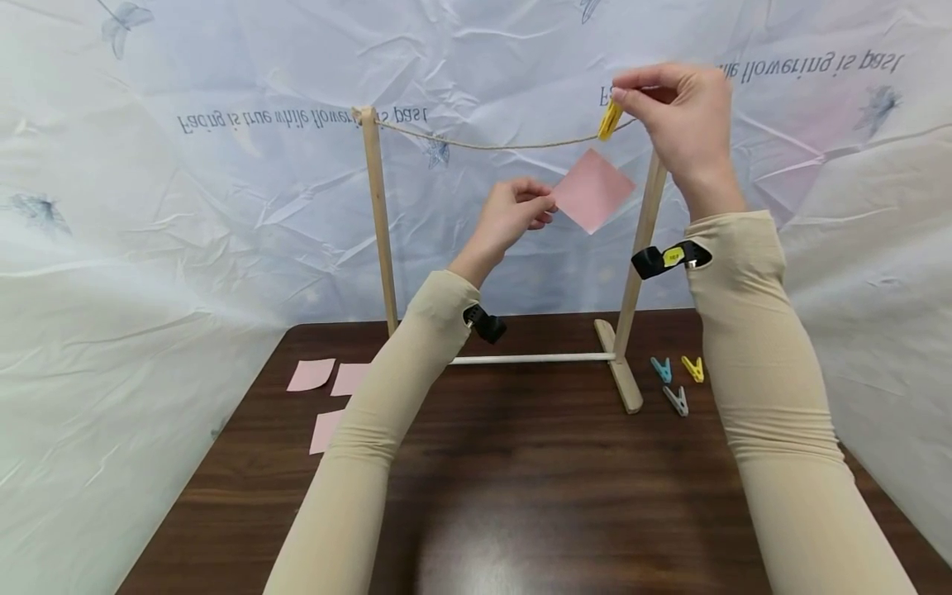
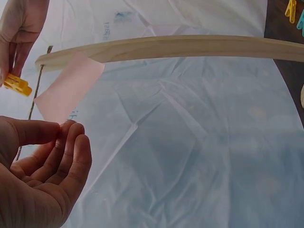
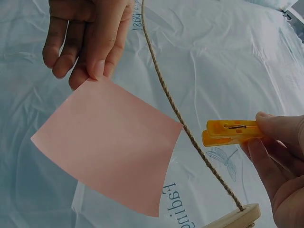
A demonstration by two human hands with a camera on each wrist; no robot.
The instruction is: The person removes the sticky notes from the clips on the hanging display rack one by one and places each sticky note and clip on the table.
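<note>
My left hand [image 1: 516, 213] pinches one corner of a square pink paper note [image 1: 593, 192] between thumb and fingertips. In the right wrist view the note's opposite side comes close to the twisted rope [image 3: 164, 88]. A yellow clothespin [image 3: 231, 132] is pinched by its handle end in my right hand [image 1: 687, 116]. Its nose points toward the rope, near the right end of the line in the head view. The rope sags between two wooden posts, the left one [image 1: 378, 207] in full view and the right one [image 1: 645, 223] partly behind my right hand.
Several pink notes [image 1: 311, 374] lie on the dark wooden table [image 1: 521, 471] at the left, partly covered by my left sleeve. At the right lie a blue clothespin [image 1: 661, 370], another yellow one [image 1: 693, 368] and a grey one [image 1: 676, 401]. A white bar [image 1: 535, 359] runs low across the stand.
</note>
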